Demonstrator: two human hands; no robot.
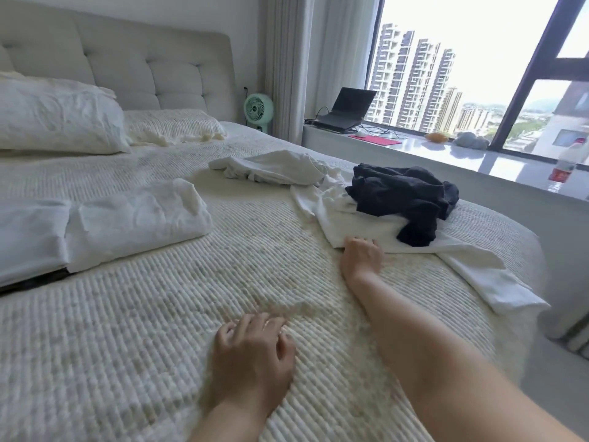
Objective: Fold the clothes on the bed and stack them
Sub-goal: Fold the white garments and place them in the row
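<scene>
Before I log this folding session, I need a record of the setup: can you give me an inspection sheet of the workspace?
Surface: bed with a ribbed cream cover, two pillows by the headboard.
Job's things: folded white stack at left; crumpled white garment mid-bed; black garment lying on a spread white garment.
Clutter: nothing seen on the bed.
Grippers: left hand rests on the cover, fingers relaxed; right hand reaches the spread white garment's edge, grasp unclear.
Cables: thin cables beside the laptop on the sill.
Surroundings: green fan, curtain, red mat, plastic bottle, window onto towers.
</scene>
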